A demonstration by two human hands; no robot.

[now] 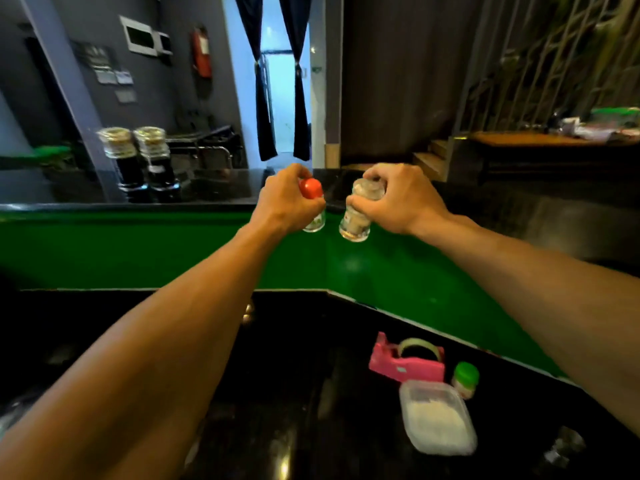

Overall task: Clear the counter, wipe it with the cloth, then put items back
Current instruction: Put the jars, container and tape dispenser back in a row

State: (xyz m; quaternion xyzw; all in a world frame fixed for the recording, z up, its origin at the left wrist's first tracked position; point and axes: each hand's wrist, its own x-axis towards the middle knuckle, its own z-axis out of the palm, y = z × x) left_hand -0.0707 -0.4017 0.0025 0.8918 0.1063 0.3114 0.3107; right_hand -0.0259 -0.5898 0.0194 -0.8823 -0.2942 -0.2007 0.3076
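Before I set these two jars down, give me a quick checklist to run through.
1. Left hand grips the red-capped jar: ok, fingers curled round it.
2. Right hand grips the clear jar: ok, held from the top.
3. Jars apart, not knocking: ok, a gap shows between them.
4. Lids on: red cap ok; the clear jar's lid cannot tell, fingers partly cover it.
5. Free room on the lower counter: ok, bare left of the tape dispenser, plastic box and green-capped jar.
6. Counter wiped: cannot tell; no cloth in view.
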